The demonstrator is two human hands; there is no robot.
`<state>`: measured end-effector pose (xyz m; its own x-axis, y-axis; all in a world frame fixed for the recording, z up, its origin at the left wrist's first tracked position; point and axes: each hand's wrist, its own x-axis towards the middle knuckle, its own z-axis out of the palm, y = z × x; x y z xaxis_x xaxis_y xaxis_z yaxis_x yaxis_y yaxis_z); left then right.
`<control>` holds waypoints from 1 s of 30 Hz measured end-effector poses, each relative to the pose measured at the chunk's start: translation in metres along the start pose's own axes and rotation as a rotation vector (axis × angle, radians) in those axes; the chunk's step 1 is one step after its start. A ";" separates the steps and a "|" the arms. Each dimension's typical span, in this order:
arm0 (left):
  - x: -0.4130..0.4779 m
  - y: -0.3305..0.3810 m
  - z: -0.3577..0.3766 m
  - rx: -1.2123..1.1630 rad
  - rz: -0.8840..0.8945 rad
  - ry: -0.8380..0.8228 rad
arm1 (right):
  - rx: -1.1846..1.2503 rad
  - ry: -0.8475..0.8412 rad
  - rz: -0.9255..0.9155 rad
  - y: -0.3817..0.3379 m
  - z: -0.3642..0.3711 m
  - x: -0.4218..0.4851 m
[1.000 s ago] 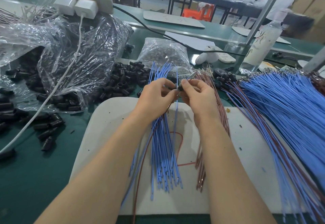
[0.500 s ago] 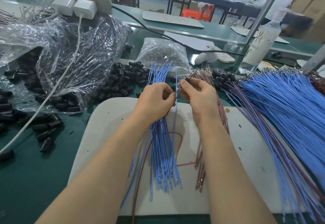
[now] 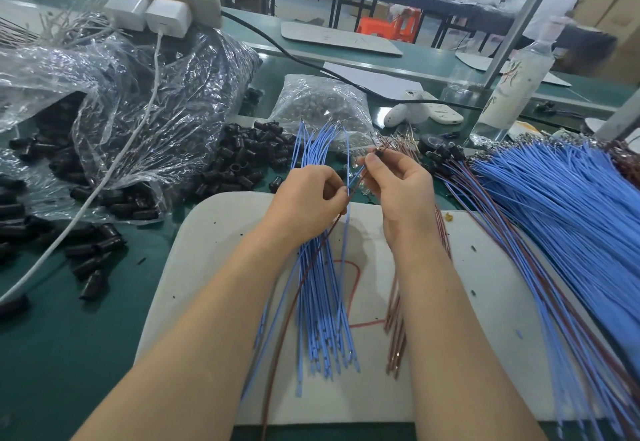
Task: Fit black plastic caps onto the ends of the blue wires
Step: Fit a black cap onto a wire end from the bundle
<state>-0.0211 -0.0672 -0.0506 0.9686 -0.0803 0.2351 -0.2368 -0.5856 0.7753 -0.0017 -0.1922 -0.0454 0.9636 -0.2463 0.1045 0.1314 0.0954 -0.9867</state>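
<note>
My left hand [image 3: 306,198] grips a bundle of blue wires [image 3: 322,302] over the white board [image 3: 207,267]; the bundle fans out above the fist and hangs down below it. My right hand [image 3: 398,191] pinches a blue and a brown wire near their upper ends, with a small black cap [image 3: 379,153] at its fingertips. The two hands almost touch. A heap of loose black caps [image 3: 242,160] lies just left of my left hand.
A clear plastic bag [image 3: 114,111] holds more black caps at left. A big pile of blue wires [image 3: 571,218] covers the right side, brown wires [image 3: 394,347] lie under my right forearm. A bag of small parts [image 3: 322,104], a bottle [image 3: 512,90] and a white cable [image 3: 104,180] lie beyond.
My right hand has lifted slightly and drawn a wire end up and to the right, away from my left hand. My left hand stays where it was around the bundle.
</note>
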 end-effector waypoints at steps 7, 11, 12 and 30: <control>0.000 -0.001 0.001 -0.011 0.011 0.019 | -0.033 -0.038 -0.038 -0.001 0.001 -0.002; 0.001 -0.001 0.002 -0.054 0.038 0.085 | -0.062 -0.078 -0.057 -0.001 0.004 -0.005; 0.001 0.000 0.002 -0.058 0.042 0.097 | -0.068 -0.087 -0.055 -0.001 0.005 -0.006; 0.001 -0.001 0.002 -0.085 -0.003 0.118 | -0.083 -0.119 -0.074 0.001 0.007 -0.006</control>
<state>-0.0192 -0.0683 -0.0528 0.9550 0.0198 0.2960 -0.2441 -0.5145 0.8220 -0.0056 -0.1839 -0.0461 0.9734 -0.1333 0.1866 0.1883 -0.0001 -0.9821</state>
